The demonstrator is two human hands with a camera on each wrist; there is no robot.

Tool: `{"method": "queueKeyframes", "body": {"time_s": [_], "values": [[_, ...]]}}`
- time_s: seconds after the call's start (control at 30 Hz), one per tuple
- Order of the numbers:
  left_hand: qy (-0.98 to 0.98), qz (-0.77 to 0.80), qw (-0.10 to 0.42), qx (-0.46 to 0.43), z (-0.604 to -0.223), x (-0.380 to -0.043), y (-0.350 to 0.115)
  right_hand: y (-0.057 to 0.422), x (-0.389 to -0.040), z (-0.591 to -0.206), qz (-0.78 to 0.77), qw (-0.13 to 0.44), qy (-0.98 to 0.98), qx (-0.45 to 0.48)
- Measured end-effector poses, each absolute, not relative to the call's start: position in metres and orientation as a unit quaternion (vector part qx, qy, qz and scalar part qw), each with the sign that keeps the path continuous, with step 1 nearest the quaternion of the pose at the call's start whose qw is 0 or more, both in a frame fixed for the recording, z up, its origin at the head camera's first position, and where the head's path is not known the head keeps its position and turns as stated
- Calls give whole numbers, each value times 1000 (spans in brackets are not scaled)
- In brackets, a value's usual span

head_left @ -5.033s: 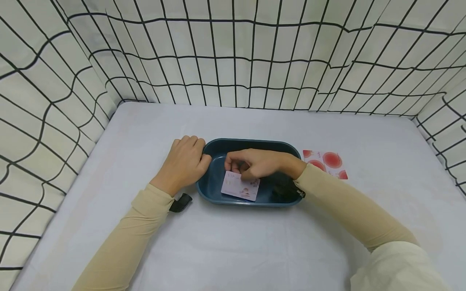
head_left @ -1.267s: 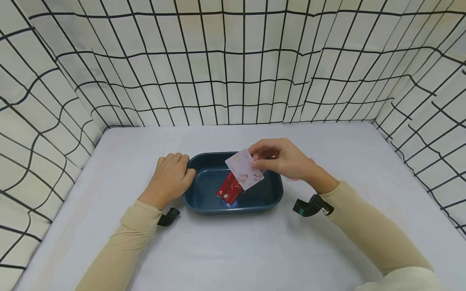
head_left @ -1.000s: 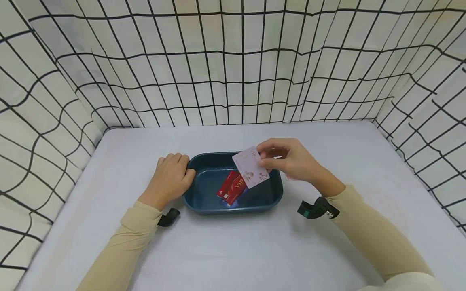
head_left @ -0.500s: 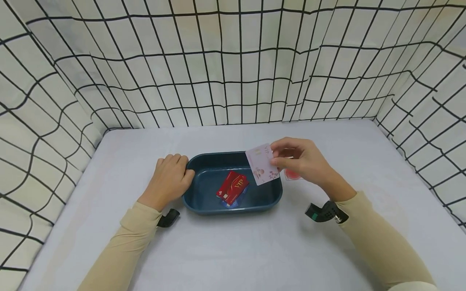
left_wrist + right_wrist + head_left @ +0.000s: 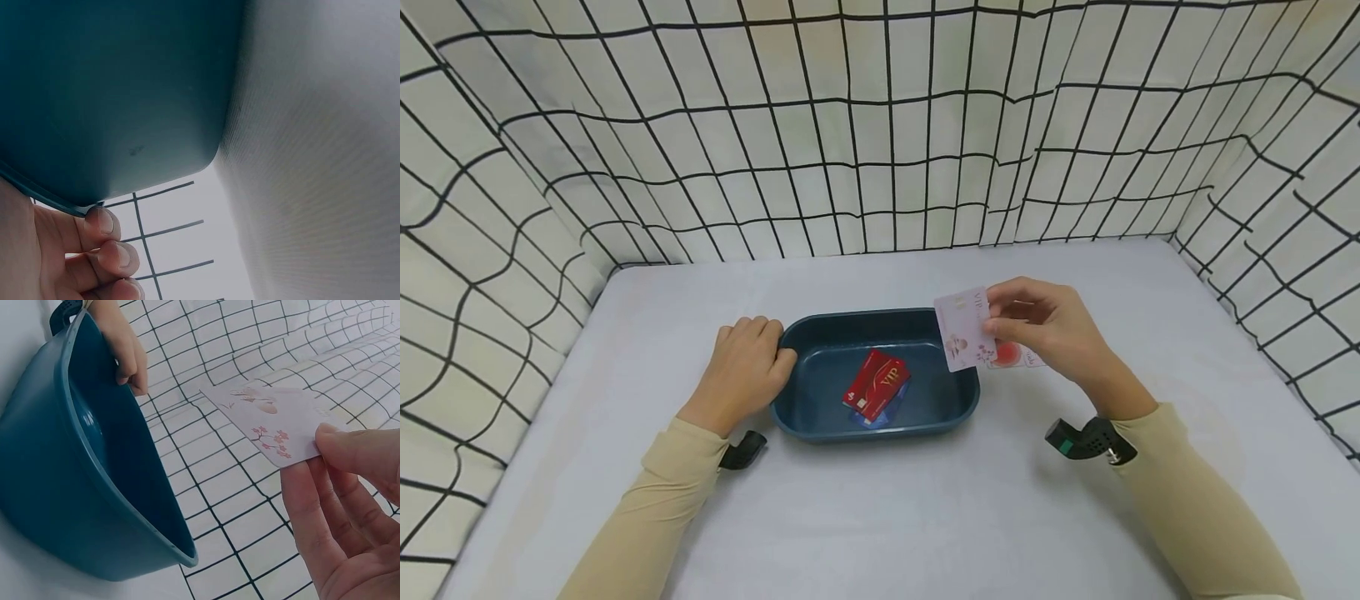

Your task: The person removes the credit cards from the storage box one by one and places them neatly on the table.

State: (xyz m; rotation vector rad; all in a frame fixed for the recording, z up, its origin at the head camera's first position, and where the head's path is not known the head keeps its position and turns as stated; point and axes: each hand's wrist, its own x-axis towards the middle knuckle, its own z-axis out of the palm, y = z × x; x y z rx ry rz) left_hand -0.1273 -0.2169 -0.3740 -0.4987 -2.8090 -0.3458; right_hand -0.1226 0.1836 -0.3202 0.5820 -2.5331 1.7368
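Between thumb and fingers my right hand (image 5: pixel 1060 329) pinches a pale pink VIP card (image 5: pixel 962 335), raised at the right end of a dark blue plastic tray (image 5: pixel 816 392). In the right wrist view the card (image 5: pixel 269 428) shows red blossoms, and its edge stands apart from the tray (image 5: pixel 69 481). My left hand (image 5: pixel 737 371) grips the tray's left rim, thumb over the edge; its curled fingers (image 5: pixel 119 256) show below the rim in the left wrist view. Inside the tray a red VIP card (image 5: pixel 877 383) lies partly over a blue card (image 5: pixel 889 412).
Beside the tray's right end, a white card with red circles (image 5: pixel 1007 356) lies on the white table (image 5: pixel 880 517), partly hidden behind the right hand and pink card. Walls with a black grid (image 5: pixel 850 133) enclose the back and sides. Each wrist wears a black camera (image 5: pixel 1086 439).
From within the tray, the right hand has lifted the pink card and carried it rightward, uncovering the red card. The left hand keeps its hold on the rim.
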Motion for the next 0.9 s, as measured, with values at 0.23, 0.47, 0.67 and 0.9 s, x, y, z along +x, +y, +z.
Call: {"method": "queueKeyframes", "body": {"time_s": [0.23,0.47,0.67,0.9], "values": [[-968,-124,134,-174,-374,-128,-216,195,-124,-319,572,16,-801,175],[-967,-125,134,-175,-374,-129,-216,205,-129,-317,564,25,-813,143],[-969,-121,130,-172,-374,-129,-216,215,-136,-321,545,28,-830,112],[-968,-123,134,-175,-374,-129,-214,227,-144,-327,553,27,-829,83]]}}
